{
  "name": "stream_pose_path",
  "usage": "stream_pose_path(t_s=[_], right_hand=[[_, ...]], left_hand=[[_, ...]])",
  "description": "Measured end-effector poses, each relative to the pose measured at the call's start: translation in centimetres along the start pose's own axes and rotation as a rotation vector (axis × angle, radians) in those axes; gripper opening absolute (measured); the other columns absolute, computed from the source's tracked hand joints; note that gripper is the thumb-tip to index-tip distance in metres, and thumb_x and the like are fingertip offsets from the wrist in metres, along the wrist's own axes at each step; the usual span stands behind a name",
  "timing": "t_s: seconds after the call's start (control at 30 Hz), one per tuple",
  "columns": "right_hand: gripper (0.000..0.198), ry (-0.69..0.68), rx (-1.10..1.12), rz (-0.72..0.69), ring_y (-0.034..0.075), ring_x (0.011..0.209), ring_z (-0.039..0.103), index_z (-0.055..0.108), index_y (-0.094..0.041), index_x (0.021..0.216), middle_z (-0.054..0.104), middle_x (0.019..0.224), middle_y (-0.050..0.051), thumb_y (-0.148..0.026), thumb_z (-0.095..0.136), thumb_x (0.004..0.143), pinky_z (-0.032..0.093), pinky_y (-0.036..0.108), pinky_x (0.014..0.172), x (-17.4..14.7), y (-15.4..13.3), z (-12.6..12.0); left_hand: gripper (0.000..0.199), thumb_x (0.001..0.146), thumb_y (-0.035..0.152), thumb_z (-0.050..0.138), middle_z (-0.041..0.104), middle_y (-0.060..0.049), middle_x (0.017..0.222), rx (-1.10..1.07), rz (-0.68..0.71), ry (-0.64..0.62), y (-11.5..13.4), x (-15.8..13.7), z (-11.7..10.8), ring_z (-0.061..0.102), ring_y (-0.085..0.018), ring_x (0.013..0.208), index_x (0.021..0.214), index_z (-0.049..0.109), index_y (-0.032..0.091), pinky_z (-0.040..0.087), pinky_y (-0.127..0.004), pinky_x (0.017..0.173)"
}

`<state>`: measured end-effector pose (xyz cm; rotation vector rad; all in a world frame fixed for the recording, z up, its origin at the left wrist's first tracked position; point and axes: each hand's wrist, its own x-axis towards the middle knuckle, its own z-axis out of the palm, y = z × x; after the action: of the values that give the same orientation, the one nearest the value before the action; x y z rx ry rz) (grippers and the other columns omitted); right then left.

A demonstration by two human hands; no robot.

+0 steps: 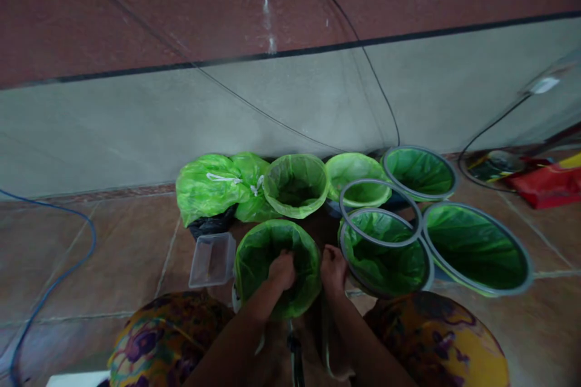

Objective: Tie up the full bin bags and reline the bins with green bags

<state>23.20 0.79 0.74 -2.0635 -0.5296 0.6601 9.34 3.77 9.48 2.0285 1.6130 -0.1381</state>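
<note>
A bin lined with a green plastic bag (276,233) stands between my knees, its mouth facing up. My left hand (282,270) reaches down inside this bag, with the fingers curled; whatever they hold, if anything, is hidden. Just outside the bin's right side is my right hand (333,267), its fingers bent inward close to the bag's edge. I cannot make out anything in them. To the right of that hand stands another green-lined bin (385,263) with a grey rim. A loose grey ring (347,217) lies tilted across its top and the bin behind.
More green-lined bins (476,248) stand at the right and along the wall. Tied green bags (209,187) lie at the back left, by a clear plastic box (212,260). A blue hose (57,281) crosses the left floor. A red object (549,184) lies far right.
</note>
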Motion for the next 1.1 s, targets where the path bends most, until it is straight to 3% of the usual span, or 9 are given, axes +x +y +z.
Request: stream_pose_path(t_s=[0.1, 0.23, 0.33, 0.5, 0.67, 0.83, 0.97, 1.03, 1.1], right_hand=[[0.043, -0.090, -0.069, -0.180, 0.023, 0.095, 0.063, 0.066, -0.010, 0.104, 0.069, 0.104, 0.016, -0.036, 0.036, 0.087, 0.045, 0.033, 0.088, 0.9, -2.7, 0.9], [0.042, -0.222, -0.319, -0.250, 0.022, 0.103, 0.060, 0.065, -0.011, 0.112, 0.068, 0.113, 0.014, -0.032, 0.034, 0.093, 0.040, 0.030, 0.093, 2.2, -5.1, 2.4], [0.039, -0.322, -0.482, -0.268, 0.021, 0.105, 0.060, 0.064, -0.015, 0.117, 0.068, 0.114, 0.012, -0.033, 0.037, 0.095, 0.039, 0.028, 0.090, 2.7, -5.6, 3.3], [0.032, -0.475, -0.686, -0.265, 0.020, 0.090, 0.066, 0.062, -0.017, 0.113, 0.071, 0.102, 0.012, -0.032, 0.039, 0.096, 0.040, 0.026, 0.073, 2.4, -5.0, 3.9], [0.024, -0.512, -0.757, -0.284, 0.019, 0.086, 0.068, 0.057, -0.015, 0.110, 0.072, 0.094, 0.011, -0.020, 0.041, 0.094, 0.038, 0.025, 0.066, 2.4, -4.2, 3.9], [0.029, -0.515, -0.768, -0.264, 0.020, 0.089, 0.069, 0.054, -0.012, 0.115, 0.072, 0.092, 0.012, -0.011, 0.043, 0.089, 0.041, 0.025, 0.070, 2.5, -3.5, 4.0], [0.046, -0.473, -0.746, -0.322, 0.024, 0.104, 0.064, 0.049, -0.011, 0.129, 0.068, 0.110, 0.016, -0.025, 0.055, 0.085, 0.044, 0.029, 0.083, 2.4, -3.4, 3.7], [0.055, -0.422, -0.719, -0.394, 0.027, 0.113, 0.059, 0.049, -0.011, 0.131, 0.064, 0.121, 0.018, -0.038, 0.057, 0.085, 0.042, 0.032, 0.091, 2.7, -3.8, 3.7], [0.055, -0.383, -0.692, -0.456, 0.028, 0.117, 0.055, 0.052, -0.010, 0.129, 0.062, 0.124, 0.019, -0.046, 0.051, 0.087, 0.040, 0.034, 0.094, 3.2, -4.7, 4.0]], left_hand=[[0.031, 0.092, 0.020, 0.039, 0.068, -0.010, 0.112, 0.002, 0.000, 0.110, 0.4, 5.0, -1.0, 0.063, -0.019, 0.103, 0.112, 0.063, 0.017, 0.046, -0.031, 0.092], [0.036, 0.097, 0.029, 0.032, 0.067, -0.009, 0.112, 0.064, 0.098, 0.313, -0.3, 8.6, -2.9, 0.058, -0.022, 0.107, 0.110, 0.064, 0.019, 0.040, -0.035, 0.097], [0.034, 0.096, 0.036, 0.036, 0.067, -0.008, 0.112, 0.153, 0.155, 0.239, -1.5, 10.1, -3.3, 0.055, -0.024, 0.109, 0.106, 0.065, 0.022, 0.038, -0.040, 0.097], [0.033, 0.094, 0.041, 0.042, 0.066, -0.006, 0.117, 0.220, 0.195, 0.065, -4.0, 12.0, -2.6, 0.056, -0.022, 0.112, 0.116, 0.061, 0.025, 0.037, -0.038, 0.100], [0.034, 0.093, 0.043, 0.045, 0.067, -0.008, 0.116, 0.248, 0.170, -0.028, -6.0, 13.4, -2.6, 0.060, -0.021, 0.111, 0.114, 0.061, 0.022, 0.043, -0.031, 0.094], [0.032, 0.087, 0.030, 0.056, 0.069, -0.011, 0.109, 0.258, 0.084, -0.045, -7.2, 13.2, -3.1, 0.064, -0.024, 0.106, 0.117, 0.059, 0.019, 0.047, -0.034, 0.091], [0.061, 0.075, 0.030, 0.069, 0.064, -0.013, 0.122, 0.244, 0.071, -0.014, -7.4, 12.2, -3.8, 0.058, -0.030, 0.116, 0.131, 0.049, 0.020, 0.042, -0.043, 0.099], [0.082, 0.066, 0.040, 0.076, 0.057, -0.013, 0.134, 0.206, 0.077, 0.007, -7.2, 11.7, -4.3, 0.050, -0.033, 0.125, 0.138, 0.042, 0.022, 0.037, -0.048, 0.104], [0.088, 0.065, 0.055, 0.073, 0.052, -0.012, 0.139, 0.134, 0.070, 0.041, -7.1, 11.4, -4.9, 0.045, -0.034, 0.129, 0.140, 0.039, 0.024, 0.036, -0.049, 0.104]])
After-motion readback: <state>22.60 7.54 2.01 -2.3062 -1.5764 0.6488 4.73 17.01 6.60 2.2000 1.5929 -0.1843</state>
